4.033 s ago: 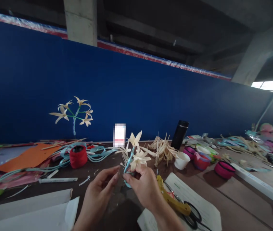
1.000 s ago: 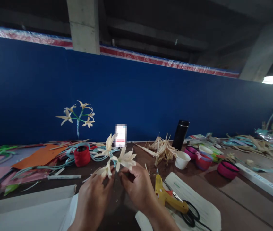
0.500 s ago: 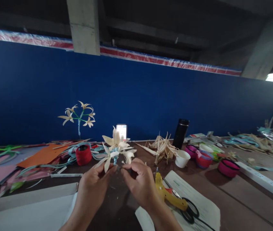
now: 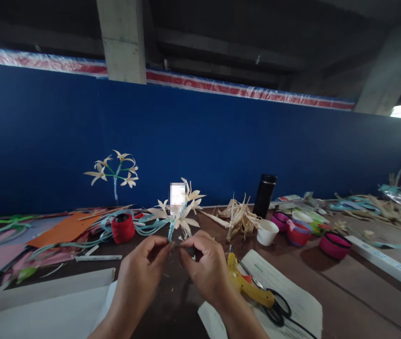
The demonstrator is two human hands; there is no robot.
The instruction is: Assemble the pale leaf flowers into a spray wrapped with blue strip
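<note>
My left hand (image 4: 141, 270) is closed, thumb and forefinger pinching the pale-blue wrapped stem of a cream artificial flower spray (image 4: 182, 220). Several pointed-petal blooms fan out above the fingertips. Just to the right, my right hand (image 4: 205, 266) is also closed, its thumb and forefinger pressed together near the base of the stem. What it pinches is too small and covered to make out. Farther back on the left, a similar flower spray (image 4: 116, 170) stands upright against the blue partition.
Beside my right forearm lie a yellow glue gun (image 4: 248, 287) and black-handled scissors (image 4: 278, 308) on a paper sheet (image 4: 306, 301). Behind are dried husks (image 4: 237, 216), a white cup (image 4: 267, 232), a black flask (image 4: 265, 195) and a power strip (image 4: 387, 263). A red roll (image 4: 123, 228) stands left.
The flower spray has turned in my fingers, and its blooms now spread differently, some higher and farther right. Both hands stay nearly in place, still pinching.
</note>
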